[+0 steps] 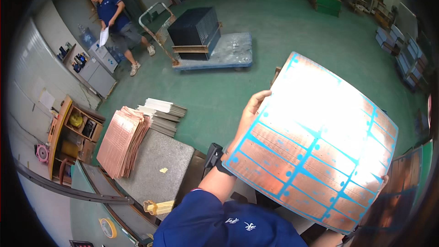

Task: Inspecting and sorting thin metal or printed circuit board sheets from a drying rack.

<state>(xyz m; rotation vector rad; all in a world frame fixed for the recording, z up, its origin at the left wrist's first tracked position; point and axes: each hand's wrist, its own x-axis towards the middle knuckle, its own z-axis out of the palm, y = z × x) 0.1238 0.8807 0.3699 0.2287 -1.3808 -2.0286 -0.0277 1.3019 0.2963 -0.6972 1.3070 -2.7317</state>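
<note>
Held up in front of me is a large copper-faced circuit board panel [292,155], tilted, with blue lines and dots dividing its surface. Strong glare whitens its upper part. My left hand [253,110] grips the panel's left edge, thumb along the rim and the other fingers hidden behind. At the opposite edge, low on the right, a few fingertips of my right hand [385,181] curl around the side; the panel covers the rest. Left of my arm, a stack of copper sheets [121,142] lies on a grey stone-like tabletop [167,158].
Pale sheets [162,114] are piled behind the copper stack. A flat trolley [235,50] carries a dark block [194,27]. At the far left a person [114,16] in a blue shirt walks, holding papers. More copper panels [402,178] stand at right; a tape roll [108,228] lies lower left.
</note>
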